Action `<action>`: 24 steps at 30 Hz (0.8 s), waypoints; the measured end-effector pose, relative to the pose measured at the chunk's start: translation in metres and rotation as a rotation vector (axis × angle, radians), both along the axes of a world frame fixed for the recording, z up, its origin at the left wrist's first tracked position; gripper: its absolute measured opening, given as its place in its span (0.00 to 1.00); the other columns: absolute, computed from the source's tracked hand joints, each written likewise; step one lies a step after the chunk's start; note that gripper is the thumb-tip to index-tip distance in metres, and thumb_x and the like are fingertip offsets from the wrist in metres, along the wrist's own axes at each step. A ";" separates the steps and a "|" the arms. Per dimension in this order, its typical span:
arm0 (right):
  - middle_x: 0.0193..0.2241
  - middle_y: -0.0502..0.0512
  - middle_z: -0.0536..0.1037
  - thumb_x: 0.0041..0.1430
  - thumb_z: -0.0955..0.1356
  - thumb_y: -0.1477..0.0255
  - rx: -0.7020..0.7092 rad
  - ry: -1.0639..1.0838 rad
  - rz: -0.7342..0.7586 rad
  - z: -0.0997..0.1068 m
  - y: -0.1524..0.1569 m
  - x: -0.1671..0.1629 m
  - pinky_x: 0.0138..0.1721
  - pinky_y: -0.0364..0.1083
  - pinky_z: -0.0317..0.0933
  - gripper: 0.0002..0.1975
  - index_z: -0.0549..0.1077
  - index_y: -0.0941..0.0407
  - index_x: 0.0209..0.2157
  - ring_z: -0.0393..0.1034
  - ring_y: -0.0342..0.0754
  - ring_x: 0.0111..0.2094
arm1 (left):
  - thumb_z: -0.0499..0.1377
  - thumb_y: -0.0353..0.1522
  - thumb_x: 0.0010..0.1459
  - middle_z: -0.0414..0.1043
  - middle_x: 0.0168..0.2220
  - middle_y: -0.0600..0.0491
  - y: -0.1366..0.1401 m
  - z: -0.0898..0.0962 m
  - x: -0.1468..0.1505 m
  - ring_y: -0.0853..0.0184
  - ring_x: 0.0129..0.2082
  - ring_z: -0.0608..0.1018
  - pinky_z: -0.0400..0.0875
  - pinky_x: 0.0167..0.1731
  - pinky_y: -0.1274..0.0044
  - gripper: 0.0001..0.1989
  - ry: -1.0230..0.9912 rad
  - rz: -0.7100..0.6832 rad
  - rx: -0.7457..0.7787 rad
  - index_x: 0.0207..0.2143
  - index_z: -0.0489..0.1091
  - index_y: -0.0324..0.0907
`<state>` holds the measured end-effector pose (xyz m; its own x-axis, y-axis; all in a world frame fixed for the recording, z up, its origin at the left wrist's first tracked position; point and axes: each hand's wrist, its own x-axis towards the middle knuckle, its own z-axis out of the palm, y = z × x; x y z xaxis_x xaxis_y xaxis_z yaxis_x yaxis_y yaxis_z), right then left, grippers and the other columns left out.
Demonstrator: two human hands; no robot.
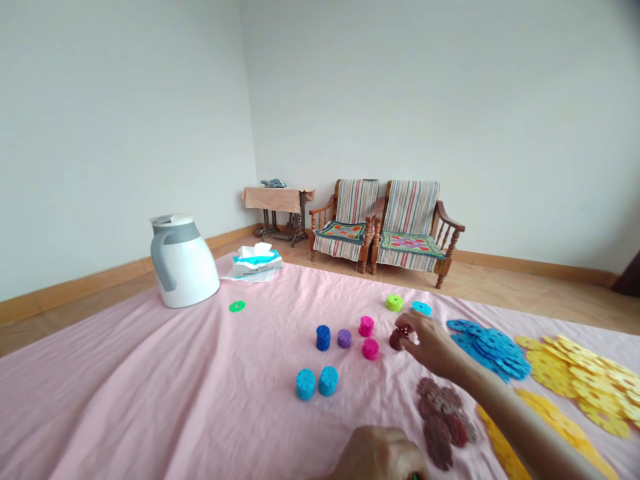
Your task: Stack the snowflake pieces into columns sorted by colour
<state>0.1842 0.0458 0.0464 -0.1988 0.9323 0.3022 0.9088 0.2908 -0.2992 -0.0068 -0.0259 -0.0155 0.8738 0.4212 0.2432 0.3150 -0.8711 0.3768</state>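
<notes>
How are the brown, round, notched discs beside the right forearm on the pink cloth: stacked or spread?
Spread: the brown discs lie in a loose, overlapping patch on the pink cloth, not in one neat column.

You have at least eight stacks (323,338), two of them pink; four piles (493,350), one loose green disc (233,308), one partly hidden cyan piece (425,307), two chairs (413,207), one jug (193,273), one tissue box (257,267).
</notes>
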 end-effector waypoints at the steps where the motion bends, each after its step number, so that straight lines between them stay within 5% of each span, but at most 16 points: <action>1: 0.31 0.57 0.74 0.50 0.63 0.78 -0.018 -0.011 0.007 0.000 0.002 -0.001 0.37 0.46 0.61 0.09 0.72 0.58 0.34 0.70 0.50 0.34 | 0.66 0.30 0.51 0.78 0.28 0.56 0.000 -0.001 0.001 0.72 0.26 0.77 0.63 0.25 0.85 0.05 0.005 0.004 -0.001 0.28 0.74 0.39; 6: 0.32 0.58 0.75 0.49 0.64 0.78 -0.061 -0.038 0.006 -0.002 0.009 0.000 0.39 0.46 0.61 0.09 0.74 0.59 0.33 0.71 0.50 0.36 | 0.66 0.31 0.51 0.78 0.28 0.57 0.000 -0.003 0.002 0.72 0.26 0.76 0.63 0.25 0.85 0.04 0.011 0.007 -0.004 0.28 0.74 0.40; 13: 0.42 0.63 0.78 0.47 0.65 0.80 -0.114 -0.060 0.045 -0.003 0.012 0.006 0.46 0.49 0.61 0.20 0.73 0.61 0.45 0.71 0.54 0.44 | 0.65 0.29 0.52 0.78 0.29 0.57 -0.001 -0.003 0.001 0.73 0.26 0.77 0.63 0.25 0.85 0.03 0.001 0.004 -0.009 0.28 0.74 0.39; 24: 0.35 0.57 0.80 0.43 0.65 0.81 -0.188 -0.114 0.085 -0.002 0.022 0.004 0.37 0.45 0.61 0.17 0.78 0.57 0.36 0.73 0.51 0.36 | 0.65 0.32 0.55 0.78 0.30 0.58 0.000 0.002 0.000 0.74 0.26 0.75 0.62 0.24 0.85 0.06 0.046 -0.032 0.012 0.29 0.73 0.39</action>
